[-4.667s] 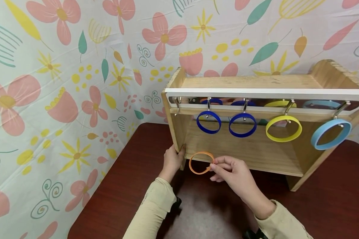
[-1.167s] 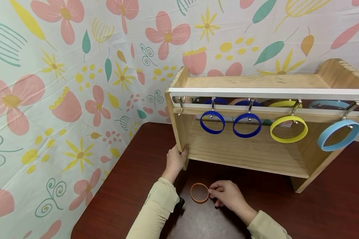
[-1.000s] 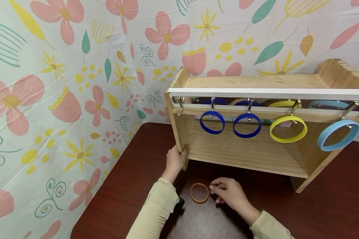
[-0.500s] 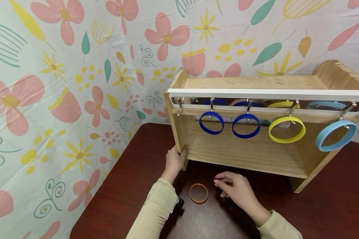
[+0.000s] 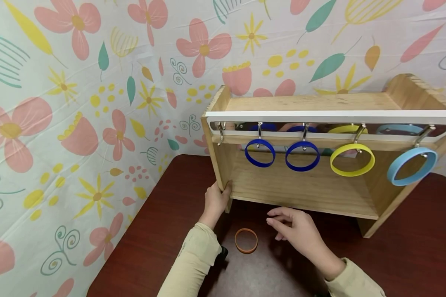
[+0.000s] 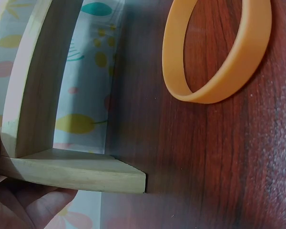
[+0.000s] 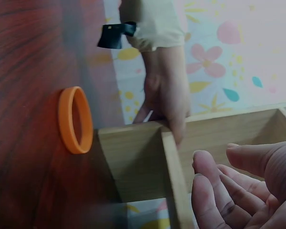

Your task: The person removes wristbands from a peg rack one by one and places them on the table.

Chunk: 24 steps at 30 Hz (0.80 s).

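An orange silicone wristband (image 5: 246, 252) lies on the dark red table, apart from both hands. My left hand (image 5: 214, 203) grips the lower left side panel of a wooden shelf (image 5: 301, 194); in the left wrist view, fingers (image 6: 50, 205) and thumb are on either side of the panel. Above the table, right of the wristband, my right hand (image 5: 299, 231) holds nothing. Its fingers are loosely bent, with thumb and fingertips apart in the right wrist view. From metal hooks along the shelf's front hang two blue wristbands (image 5: 302, 168), a yellow wristband (image 5: 352, 173) and a light blue wristband (image 5: 398, 182).
The leftmost hook (image 5: 220, 134) has no band on it. A white-edged, mirror-like strip (image 5: 319, 114) carries the hooks. Floral cloth (image 5: 126, 123) covers the walls behind and left of the table (image 5: 152, 247).
My right hand lowered the orange wristband from in front of the shelf onto the table, let go, then drew back up and right. The left hand kept its grip on the shelf.
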Each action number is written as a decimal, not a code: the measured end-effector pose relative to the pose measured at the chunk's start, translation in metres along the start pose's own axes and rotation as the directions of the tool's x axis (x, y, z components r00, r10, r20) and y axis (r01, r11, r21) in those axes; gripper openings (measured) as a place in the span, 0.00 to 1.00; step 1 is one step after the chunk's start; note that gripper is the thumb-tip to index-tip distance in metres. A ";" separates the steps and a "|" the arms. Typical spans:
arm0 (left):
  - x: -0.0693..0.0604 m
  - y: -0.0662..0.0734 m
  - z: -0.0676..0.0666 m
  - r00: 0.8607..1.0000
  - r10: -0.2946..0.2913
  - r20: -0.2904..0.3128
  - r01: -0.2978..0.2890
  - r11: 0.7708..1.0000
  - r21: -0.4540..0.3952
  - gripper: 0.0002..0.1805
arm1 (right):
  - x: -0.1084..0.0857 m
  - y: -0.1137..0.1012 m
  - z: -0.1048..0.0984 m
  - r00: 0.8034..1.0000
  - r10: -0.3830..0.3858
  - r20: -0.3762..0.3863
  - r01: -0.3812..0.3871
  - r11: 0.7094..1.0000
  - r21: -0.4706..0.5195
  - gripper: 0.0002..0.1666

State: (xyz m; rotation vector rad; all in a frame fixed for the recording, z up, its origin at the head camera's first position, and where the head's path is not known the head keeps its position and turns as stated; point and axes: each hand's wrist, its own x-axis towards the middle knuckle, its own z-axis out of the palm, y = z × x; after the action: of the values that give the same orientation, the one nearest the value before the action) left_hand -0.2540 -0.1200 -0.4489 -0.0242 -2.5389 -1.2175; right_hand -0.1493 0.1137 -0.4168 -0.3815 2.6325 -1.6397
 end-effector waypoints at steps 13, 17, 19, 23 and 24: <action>0.001 -0.002 0.002 1.000 0.021 -0.018 -0.021 1.000 0.013 0.13 | 0.000 -0.027 -0.017 0.995 -0.082 -0.054 0.082 0.997 -0.007 0.15; 0.001 -0.001 0.001 1.000 0.013 -0.012 -0.012 1.000 0.019 0.14 | -0.001 -0.034 -0.022 0.992 -0.105 -0.064 0.105 0.994 -0.008 0.16; 0.001 -0.001 0.001 1.000 0.009 -0.011 -0.008 1.000 0.022 0.14 | 0.000 -0.037 -0.025 0.992 -0.110 -0.066 0.110 0.994 -0.006 0.17; 0.001 -0.001 0.001 1.000 0.019 -0.018 -0.019 1.000 0.024 0.14 | 0.000 -0.041 -0.028 0.990 -0.121 -0.070 0.120 0.993 -0.009 0.17; 0.001 -0.001 0.001 1.000 0.021 -0.020 -0.020 0.999 0.029 0.14 | 0.000 -0.043 -0.029 0.989 -0.125 -0.073 0.125 0.992 -0.010 0.17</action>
State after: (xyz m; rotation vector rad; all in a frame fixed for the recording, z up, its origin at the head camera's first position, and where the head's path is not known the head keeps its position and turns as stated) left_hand -0.2551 -0.1200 -0.4505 -0.0309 -2.5320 -1.1677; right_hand -0.1449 0.1214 -0.3661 -0.5065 2.7179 -1.7146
